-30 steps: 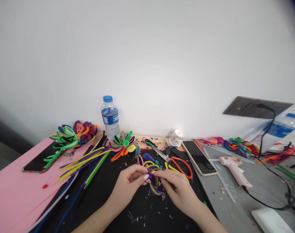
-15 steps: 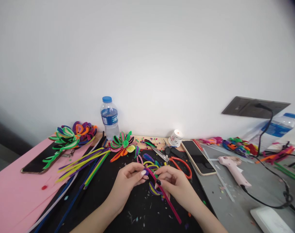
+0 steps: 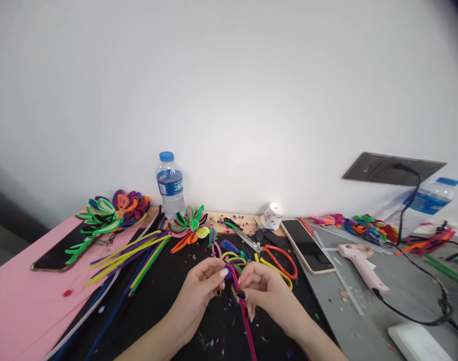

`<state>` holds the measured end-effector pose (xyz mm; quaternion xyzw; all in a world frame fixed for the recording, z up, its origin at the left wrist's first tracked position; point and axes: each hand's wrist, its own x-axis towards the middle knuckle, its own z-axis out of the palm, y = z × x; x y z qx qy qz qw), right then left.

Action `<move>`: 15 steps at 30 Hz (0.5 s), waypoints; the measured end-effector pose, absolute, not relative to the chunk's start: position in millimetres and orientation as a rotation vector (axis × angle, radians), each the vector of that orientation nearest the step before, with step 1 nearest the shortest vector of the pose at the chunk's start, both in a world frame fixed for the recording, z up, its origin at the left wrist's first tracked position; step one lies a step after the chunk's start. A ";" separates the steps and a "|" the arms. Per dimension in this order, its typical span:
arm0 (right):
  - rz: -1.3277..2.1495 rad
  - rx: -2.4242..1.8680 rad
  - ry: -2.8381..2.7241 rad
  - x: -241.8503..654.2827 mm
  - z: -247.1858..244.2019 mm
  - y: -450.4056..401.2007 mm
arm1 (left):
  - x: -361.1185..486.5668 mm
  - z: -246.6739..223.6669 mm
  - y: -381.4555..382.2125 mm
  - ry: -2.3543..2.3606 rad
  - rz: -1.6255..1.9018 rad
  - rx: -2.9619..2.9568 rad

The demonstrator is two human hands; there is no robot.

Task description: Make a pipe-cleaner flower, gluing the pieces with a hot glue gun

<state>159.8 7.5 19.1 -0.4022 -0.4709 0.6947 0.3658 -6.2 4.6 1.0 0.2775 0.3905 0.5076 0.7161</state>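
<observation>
And the magenta pipe cleaner (image 3: 247, 328) swings round! Half a second ago it slanted off to the lower right; now it drops steeply toward the near edge, its far tip running out of my sight. The left hand (image 3: 199, 296) pinches a small purple coil (image 3: 229, 274) between thumb and fingertips, right at the stem's upper end. The right hand (image 3: 272, 291), fingers curled, nips the magenta length a little lower, dark-nailed thumb against it. All this over the middle of the black mat (image 3: 148, 301), with yellow and purple loops (image 3: 236, 260) lying just behind the fingers. Beyond the right hand, red-handled scissors (image 3: 266, 248), then a phone (image 3: 307, 245); farther right, a pink glue gun (image 3: 364, 268) lies on the grey surface.
</observation>
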 end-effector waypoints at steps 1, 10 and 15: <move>1.793 -1.021 -1.206 159.3 18.3 7.6 | -5.2 1.5 4.1 0.870 1.126 0.602; 1.732 -1.023 -1.166 153.4 15.3 4.0 | 0.7 6.0 -0.7 0.838 1.093 0.479; 1.675 -1.037 -1.173 151.1 15.5 1.7 | 2.3 1.3 -0.4 0.801 1.093 0.469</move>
